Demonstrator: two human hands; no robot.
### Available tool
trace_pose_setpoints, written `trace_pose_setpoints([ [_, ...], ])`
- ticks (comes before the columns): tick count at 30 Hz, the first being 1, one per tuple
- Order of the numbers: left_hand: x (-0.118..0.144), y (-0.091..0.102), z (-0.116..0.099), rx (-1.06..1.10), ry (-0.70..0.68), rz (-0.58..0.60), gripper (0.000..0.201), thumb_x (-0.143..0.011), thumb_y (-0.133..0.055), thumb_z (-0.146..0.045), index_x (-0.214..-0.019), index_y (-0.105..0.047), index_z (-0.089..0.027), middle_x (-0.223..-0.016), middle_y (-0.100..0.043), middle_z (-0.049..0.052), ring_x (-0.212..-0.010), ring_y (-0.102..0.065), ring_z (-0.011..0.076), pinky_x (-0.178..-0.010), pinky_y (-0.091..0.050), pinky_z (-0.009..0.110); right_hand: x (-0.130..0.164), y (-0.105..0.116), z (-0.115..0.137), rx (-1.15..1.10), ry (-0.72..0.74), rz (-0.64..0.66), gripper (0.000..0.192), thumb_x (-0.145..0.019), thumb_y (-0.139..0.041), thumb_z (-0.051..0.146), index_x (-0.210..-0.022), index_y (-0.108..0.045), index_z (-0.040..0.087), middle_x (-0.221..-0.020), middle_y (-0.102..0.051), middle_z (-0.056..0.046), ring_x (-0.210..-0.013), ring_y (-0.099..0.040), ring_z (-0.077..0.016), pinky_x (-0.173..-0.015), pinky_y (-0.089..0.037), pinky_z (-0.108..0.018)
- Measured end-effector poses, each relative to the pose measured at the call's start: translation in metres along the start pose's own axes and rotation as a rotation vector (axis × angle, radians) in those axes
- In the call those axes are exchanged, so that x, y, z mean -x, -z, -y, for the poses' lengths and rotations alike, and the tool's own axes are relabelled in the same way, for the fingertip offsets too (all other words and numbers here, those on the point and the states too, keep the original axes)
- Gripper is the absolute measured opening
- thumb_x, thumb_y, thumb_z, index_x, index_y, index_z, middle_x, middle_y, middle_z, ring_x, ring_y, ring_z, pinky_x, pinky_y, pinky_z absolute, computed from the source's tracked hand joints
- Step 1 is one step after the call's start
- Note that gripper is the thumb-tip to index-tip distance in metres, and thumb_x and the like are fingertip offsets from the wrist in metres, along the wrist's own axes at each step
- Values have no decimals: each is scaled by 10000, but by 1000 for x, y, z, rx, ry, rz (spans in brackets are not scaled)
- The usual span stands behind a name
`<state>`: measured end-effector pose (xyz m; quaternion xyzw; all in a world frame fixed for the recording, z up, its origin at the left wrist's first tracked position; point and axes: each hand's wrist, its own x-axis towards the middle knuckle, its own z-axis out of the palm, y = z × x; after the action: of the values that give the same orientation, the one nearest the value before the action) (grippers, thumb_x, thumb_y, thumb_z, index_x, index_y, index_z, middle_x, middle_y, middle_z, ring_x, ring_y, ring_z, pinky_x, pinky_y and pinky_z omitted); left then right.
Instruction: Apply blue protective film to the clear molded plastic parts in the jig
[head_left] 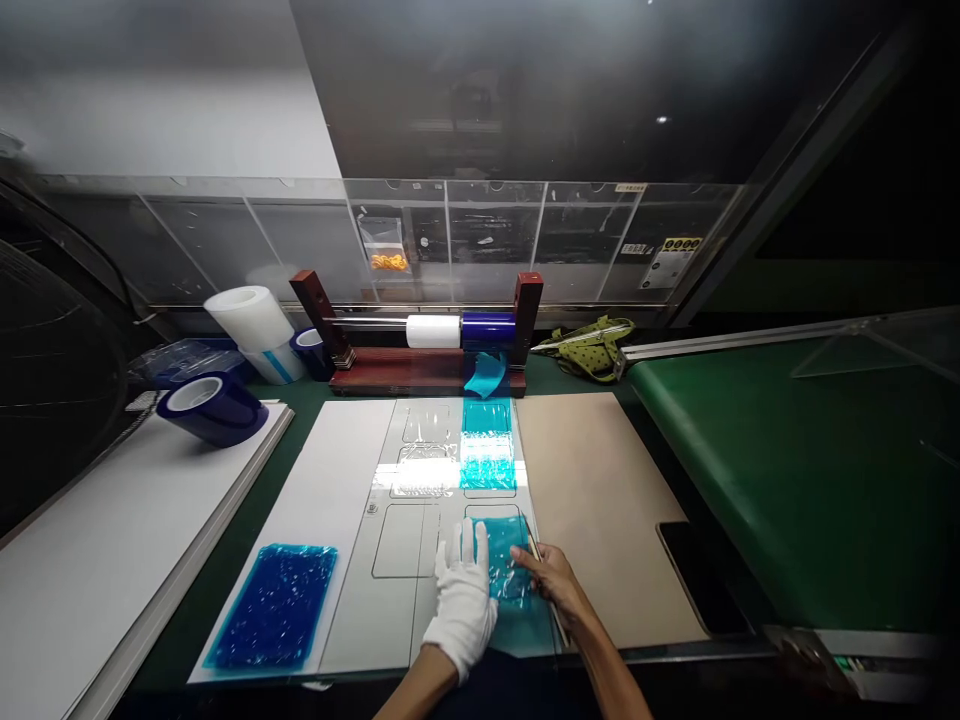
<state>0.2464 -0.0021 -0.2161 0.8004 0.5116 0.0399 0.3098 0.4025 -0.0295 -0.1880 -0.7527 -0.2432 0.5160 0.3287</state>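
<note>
My left hand [463,592], in a white glove, lies flat with its fingers stretched out at the left edge of a clear blue film piece [508,580]. The film lies on a panel [360,610] with rounded rectangular outlines. My bare right hand [556,582] is closed around a thin stick-like tool [533,543], its exact kind unclear. The right thumb is at the film's right edge. Farther up the panel, a blue film strip [487,450] covers outlines in the right column. Clear film [424,465] lies over outlines in the left column.
A wooden stand [427,372] carries a white roll [433,331] and a blue film roll [489,329]. Stacked blue sheets [274,610] lie at front left. More rolls, including a blue one [214,408], stand left. A phone [697,575] and green belt [795,480] are right.
</note>
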Motion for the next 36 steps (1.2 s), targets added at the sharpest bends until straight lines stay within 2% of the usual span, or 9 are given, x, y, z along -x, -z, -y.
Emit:
trace_pose_setpoints([
  [3,14,17,9,148,67,38,1169,-525,-740,-331,-1483,-112,-93,-1526,-49,168,-1408,54,323,-1126,45,469,5,-9,1,-95,72,24,562,-456,-754,538,-748,-546,106,-631,-538,-33,-554,-464,-99,-531,-356,-215],
  [6,25,43,25,612,258,-23,1178,-624,-705,-471,-1480,7,-87,-1518,-5,202,-1412,-27,311,-1124,-183,437,16,-11,10,-124,108,76,552,-515,-760,522,-827,-564,112,-656,-547,-23,-537,-408,-78,-491,-281,-202],
  [9,35,66,38,1186,324,-86,922,-712,-647,-520,-1439,-214,-155,-1454,-267,189,-1350,-287,268,-1053,-350,366,29,-16,26,-118,180,217,500,-608,-745,513,-847,-564,113,-663,-532,-19,-529,-334,-62,-481,-208,-204],
  [13,38,77,62,1382,344,-138,638,-678,-698,-505,-1159,-543,-115,-1061,-613,144,-880,-620,203,-801,-506,319,37,-22,44,-30,213,318,612,-630,-725,567,-997,-559,106,-842,-596,-71,-623,-382,-90,-535,-272,-214],
  [16,38,85,107,1353,499,-399,592,-689,-685,-524,-1090,-578,-103,-973,-629,101,-782,-604,155,-745,-496,287,27,-17,43,22,146,194,765,-604,-688,666,-1108,-511,118,-1055,-610,-124,-648,-380,-98,-552,-298,-224],
  [19,48,101,170,1221,625,-624,434,-765,-659,-417,-1056,-598,-101,-1011,-616,74,-827,-579,134,-754,-474,268,15,-8,32,39,106,134,747,-634,-658,683,-1127,-497,144,-1049,-619,-102,-633,-345,-92,-544,-289,-217],
  [24,71,117,249,1045,778,-733,319,-871,-558,-377,-1027,-614,-103,-879,-611,43,-739,-556,120,-713,-466,284,10,-5,24,83,98,127,705,-656,-654,667,-1111,-509,148,-995,-616,-82,-657,-360,-101,-535,-287,-216],
  [31,74,95,274,902,813,-666,325,-879,-539,-388,-1008,-628,-103,-923,-634,59,-835,-591,154,-789,-483,336,13,-11,26,193,110,145,688,-680,-591,699,-1083,-519,147,-802,-513,-31,-669,-370,-123,-551,-313,-229],
  [36,70,101,271,715,915,-723,429,-837,-581,-430,-1182,-586,-176,-1291,-493,103,-1215,-431,262,-1041,-310,491,-5,22,3,476,84,-76,645,-768,-376,698,-1101,-533,167,-1080,-547,-98,-927,-496,-231,-767,-414,-309],
])
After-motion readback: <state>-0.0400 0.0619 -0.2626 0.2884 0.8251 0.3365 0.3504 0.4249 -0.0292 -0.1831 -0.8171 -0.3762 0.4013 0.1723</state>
